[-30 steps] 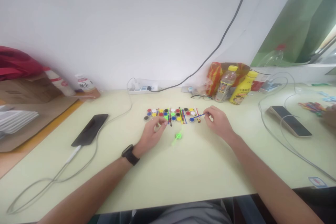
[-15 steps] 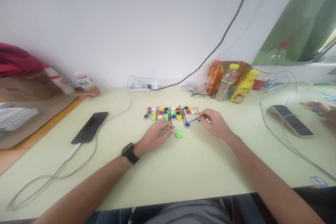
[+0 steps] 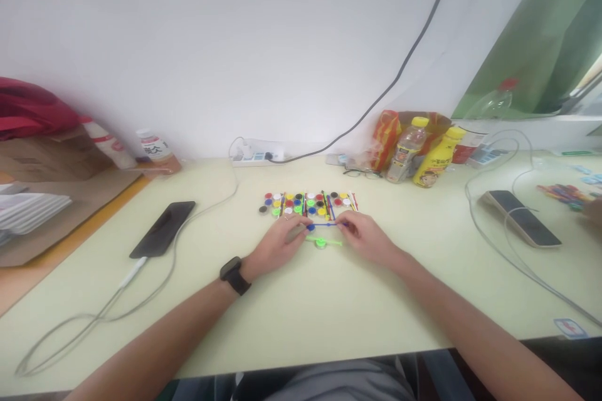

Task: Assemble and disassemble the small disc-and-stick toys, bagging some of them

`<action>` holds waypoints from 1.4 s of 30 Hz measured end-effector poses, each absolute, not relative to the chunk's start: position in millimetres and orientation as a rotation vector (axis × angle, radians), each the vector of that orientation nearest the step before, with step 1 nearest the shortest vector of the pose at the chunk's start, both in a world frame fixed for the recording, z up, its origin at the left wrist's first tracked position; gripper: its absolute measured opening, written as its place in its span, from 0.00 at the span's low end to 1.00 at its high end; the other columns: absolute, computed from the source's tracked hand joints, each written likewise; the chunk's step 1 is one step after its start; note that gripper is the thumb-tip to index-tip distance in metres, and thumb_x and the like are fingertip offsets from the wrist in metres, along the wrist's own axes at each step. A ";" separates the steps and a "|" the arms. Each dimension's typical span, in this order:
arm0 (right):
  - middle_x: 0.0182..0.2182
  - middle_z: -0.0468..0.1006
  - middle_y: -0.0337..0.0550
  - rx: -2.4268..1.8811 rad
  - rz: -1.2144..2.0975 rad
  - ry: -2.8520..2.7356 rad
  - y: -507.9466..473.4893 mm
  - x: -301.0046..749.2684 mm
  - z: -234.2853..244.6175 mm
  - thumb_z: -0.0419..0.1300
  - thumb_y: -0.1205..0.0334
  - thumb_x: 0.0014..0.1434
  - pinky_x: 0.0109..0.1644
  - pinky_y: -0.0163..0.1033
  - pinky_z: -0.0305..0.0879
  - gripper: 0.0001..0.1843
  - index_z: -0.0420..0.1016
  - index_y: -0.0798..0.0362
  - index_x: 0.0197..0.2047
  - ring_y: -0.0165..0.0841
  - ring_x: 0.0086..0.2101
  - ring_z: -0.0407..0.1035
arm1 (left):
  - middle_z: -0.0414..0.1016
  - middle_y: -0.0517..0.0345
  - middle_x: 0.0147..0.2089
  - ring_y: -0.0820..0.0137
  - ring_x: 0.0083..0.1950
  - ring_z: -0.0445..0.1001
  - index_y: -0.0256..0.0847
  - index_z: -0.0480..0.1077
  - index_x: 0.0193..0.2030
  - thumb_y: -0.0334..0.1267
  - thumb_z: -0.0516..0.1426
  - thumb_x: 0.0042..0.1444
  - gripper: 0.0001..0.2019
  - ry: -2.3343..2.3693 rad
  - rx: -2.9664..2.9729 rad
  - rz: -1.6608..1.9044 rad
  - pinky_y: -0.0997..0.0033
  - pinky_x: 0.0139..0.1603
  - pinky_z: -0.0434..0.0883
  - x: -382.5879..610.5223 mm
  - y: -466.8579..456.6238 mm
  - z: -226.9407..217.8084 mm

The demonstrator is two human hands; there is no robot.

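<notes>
A thin blue plastic stick (image 3: 328, 224) spans the gap between my two hands. My right hand (image 3: 367, 237) pinches its right end between thumb and fingers. A small round blue disc (image 3: 311, 227) sits at the stick's left end, with the thumb and forefinger of my left hand (image 3: 283, 241) closed about it. Just nearer to me, a green disc with a green stick across it (image 3: 320, 242) lies on the table. Behind my hands are rows of coloured discs (image 3: 311, 203), with bundles of coloured sticks (image 3: 331, 205) between them.
A phone (image 3: 162, 229) on a charging cable lies at left. Against the wall stand a power strip (image 3: 263, 155), glasses (image 3: 362, 172) and drink bottles (image 3: 407, 150). At right are a dark-topped stand (image 3: 522, 218), loose cables and a pile of coloured pieces (image 3: 562, 195).
My right hand has moved left, bringing the blue stick and disc to my left hand, whose fingers have closed at the disc. The green stick now shows more fully.
</notes>
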State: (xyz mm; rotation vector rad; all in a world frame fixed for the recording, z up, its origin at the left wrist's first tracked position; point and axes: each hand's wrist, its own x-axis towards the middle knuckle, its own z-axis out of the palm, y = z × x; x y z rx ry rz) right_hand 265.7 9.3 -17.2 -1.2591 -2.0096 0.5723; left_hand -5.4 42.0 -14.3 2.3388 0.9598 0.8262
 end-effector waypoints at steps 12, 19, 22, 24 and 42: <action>0.38 0.77 0.44 -1.130 0.638 -2.029 2.1 269.6 -6.4 0.48 0.63 0.71 0.44 0.42 0.66 0.13 0.74 0.49 0.48 0.37 0.38 0.71 | 0.77 0.49 0.54 0.58 0.56 0.75 0.48 0.77 0.56 0.44 0.56 0.70 0.13 0.886 2.428 0.783 0.55 0.59 0.73 -2.6 38.2 -8.6; 0.35 0.80 0.43 -1.131 0.742 -2.166 -3.5 261.4 -3.2 0.59 0.59 0.66 0.37 0.39 0.66 0.07 0.79 0.49 0.40 0.35 0.32 0.70 | 0.78 0.50 0.51 0.59 0.54 0.75 0.47 0.79 0.51 0.44 0.56 0.70 0.12 0.849 2.401 0.768 0.56 0.59 0.72 -1.4 35.4 -3.7; 0.35 0.81 0.43 -1.159 0.794 -2.080 2.3 276.1 4.0 0.61 0.58 0.65 0.37 0.39 0.67 0.07 0.79 0.50 0.37 0.35 0.32 0.71 | 0.78 0.52 0.50 0.60 0.53 0.75 0.47 0.79 0.49 0.44 0.51 0.73 0.15 0.858 2.375 0.742 0.57 0.58 0.71 -1.8 34.6 -1.4; 0.35 0.82 0.44 -1.194 0.772 -1.990 8.3 291.8 10.2 0.62 0.55 0.64 0.38 0.40 0.68 0.09 0.79 0.51 0.36 0.36 0.33 0.72 | 0.78 0.52 0.49 0.60 0.52 0.74 0.46 0.78 0.47 0.44 0.48 0.75 0.17 0.856 2.363 0.724 0.57 0.58 0.70 -2.2 34.0 0.3; 0.32 0.82 0.45 -1.666 0.476 -1.805 39.4 396.4 -8.6 0.57 0.53 0.63 0.37 0.41 0.68 0.13 0.78 0.52 0.34 0.37 0.31 0.73 | 0.78 0.49 0.54 0.56 0.58 0.73 0.51 0.77 0.59 0.45 0.59 0.68 0.15 0.764 2.427 0.678 0.52 0.61 0.72 -5.0 28.5 -3.1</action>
